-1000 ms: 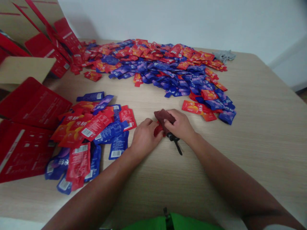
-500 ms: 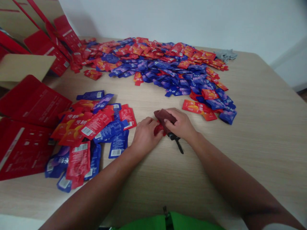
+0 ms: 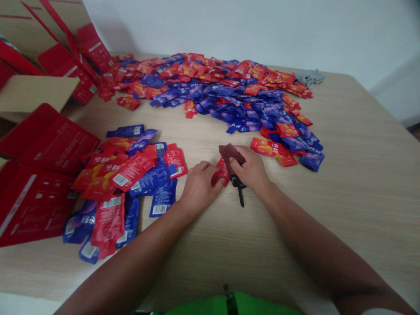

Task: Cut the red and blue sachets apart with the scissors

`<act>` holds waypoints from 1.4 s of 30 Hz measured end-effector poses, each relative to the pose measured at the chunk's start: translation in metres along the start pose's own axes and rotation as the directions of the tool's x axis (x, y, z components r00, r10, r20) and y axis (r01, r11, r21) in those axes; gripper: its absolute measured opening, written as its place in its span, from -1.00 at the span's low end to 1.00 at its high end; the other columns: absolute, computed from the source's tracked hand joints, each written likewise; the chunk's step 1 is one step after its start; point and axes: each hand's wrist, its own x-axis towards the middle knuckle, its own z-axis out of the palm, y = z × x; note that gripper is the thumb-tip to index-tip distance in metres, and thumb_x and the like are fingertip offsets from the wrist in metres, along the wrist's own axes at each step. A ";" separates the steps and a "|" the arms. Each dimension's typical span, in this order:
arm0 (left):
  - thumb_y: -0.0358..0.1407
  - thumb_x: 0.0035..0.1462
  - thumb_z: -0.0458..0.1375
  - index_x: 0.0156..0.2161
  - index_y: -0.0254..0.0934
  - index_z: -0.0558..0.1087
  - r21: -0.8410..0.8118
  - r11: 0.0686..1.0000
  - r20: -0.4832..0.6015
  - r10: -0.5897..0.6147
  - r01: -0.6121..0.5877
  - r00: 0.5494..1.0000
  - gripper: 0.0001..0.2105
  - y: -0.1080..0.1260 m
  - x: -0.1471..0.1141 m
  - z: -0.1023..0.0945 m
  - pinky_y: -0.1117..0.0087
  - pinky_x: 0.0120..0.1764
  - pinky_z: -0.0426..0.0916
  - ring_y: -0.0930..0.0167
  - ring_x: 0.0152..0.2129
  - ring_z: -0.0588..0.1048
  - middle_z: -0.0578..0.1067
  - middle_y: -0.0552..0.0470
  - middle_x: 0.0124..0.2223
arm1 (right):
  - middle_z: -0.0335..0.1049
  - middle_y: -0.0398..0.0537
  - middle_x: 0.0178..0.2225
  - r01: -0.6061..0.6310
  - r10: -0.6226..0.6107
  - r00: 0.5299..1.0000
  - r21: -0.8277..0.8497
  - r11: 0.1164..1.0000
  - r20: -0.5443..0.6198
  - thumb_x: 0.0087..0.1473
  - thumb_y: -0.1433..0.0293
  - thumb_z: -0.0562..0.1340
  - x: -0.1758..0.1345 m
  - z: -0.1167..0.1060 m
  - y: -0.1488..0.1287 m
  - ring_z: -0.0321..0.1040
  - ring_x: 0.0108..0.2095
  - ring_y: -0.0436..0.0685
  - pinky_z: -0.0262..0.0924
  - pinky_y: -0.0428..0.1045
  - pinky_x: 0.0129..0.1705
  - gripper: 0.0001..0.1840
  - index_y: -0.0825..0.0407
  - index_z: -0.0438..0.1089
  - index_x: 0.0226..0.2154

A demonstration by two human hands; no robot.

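Right now, the right hand (image 3: 252,169) is closed around a dark brown tool (image 3: 229,161), which is held over the tabletop (image 3: 295,214) between the two forearms. The tool's long axis runs mostly away from the person: its broad brown end points to the far side and a little left, while its black end comes toward the person, finishing in a thin black stem (image 3: 241,197) that points nearer and slightly right.

Just left of the tool, a red packet (image 3: 223,170) lies under the curled left hand (image 3: 200,183), whose thumb and fingers hold it to the surface. Its visible part stretches roughly away from the person; the rest is covered, so its full long axis cannot be told.

Beside the left forearm is a loose group of packets (image 3: 133,166) pointing various ways. One blue packet (image 3: 125,131) at its far edge lies crosswise, narrow end left; another blue packet, nearer the left wrist, lies lengthwise with its barcode end toward the person. Beyond both hands, a long heap of red and blue packets (image 3: 210,89) spreads across the back, near a grey cloth (image 3: 309,78). A red carton (image 3: 39,197) stands at the left.
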 end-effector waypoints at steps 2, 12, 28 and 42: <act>-0.27 0.27 0.29 -0.14 -0.22 0.58 -0.005 1.000 -0.004 0.003 -0.003 1.000 -0.90 -0.001 0.000 0.000 0.17 -0.08 0.44 0.22 -0.12 0.51 0.54 -0.07 -0.13 | 0.60 -0.03 0.01 0.045 -0.046 0.998 0.024 0.999 0.043 0.14 0.47 0.26 0.000 -0.002 -0.004 0.54 0.00 0.27 0.43 0.18 0.08 -0.55 -0.10 0.51 0.08; -0.29 0.27 0.29 -0.12 -0.21 0.57 -0.021 1.000 -0.005 0.003 -0.003 1.000 -0.89 -0.001 0.000 0.001 0.16 -0.07 0.45 0.22 -0.11 0.51 0.54 -0.07 -0.12 | 0.61 -0.04 -0.01 0.020 -0.025 0.995 0.050 0.999 0.095 0.16 0.46 0.25 -0.001 -0.003 -0.010 0.55 -0.03 0.24 0.43 0.16 0.07 -0.57 -0.10 0.52 0.08; -0.30 0.26 0.29 -0.11 -0.21 0.57 -0.028 1.000 0.001 0.005 -0.005 1.000 -0.89 -0.002 0.000 0.000 0.15 -0.04 0.46 0.21 -0.08 0.51 0.55 -0.08 -0.08 | 0.60 -0.07 0.08 0.110 -0.127 0.977 0.102 0.989 0.172 0.15 0.47 0.24 -0.002 -0.006 -0.013 0.54 0.05 0.23 0.41 0.16 0.14 -0.49 -0.12 0.50 0.14; -0.25 0.27 0.30 -0.12 -0.21 0.57 -0.017 1.000 0.007 -0.011 0.011 1.000 -0.87 -0.001 0.000 -0.001 0.14 -0.07 0.45 0.21 -0.13 0.50 0.53 -0.08 -0.13 | 0.61 0.05 0.00 -0.116 0.114 0.993 -0.076 0.990 -0.032 0.19 0.40 0.23 0.001 -0.002 0.001 0.54 -0.01 0.34 0.42 0.26 0.08 -0.57 -0.06 0.53 0.10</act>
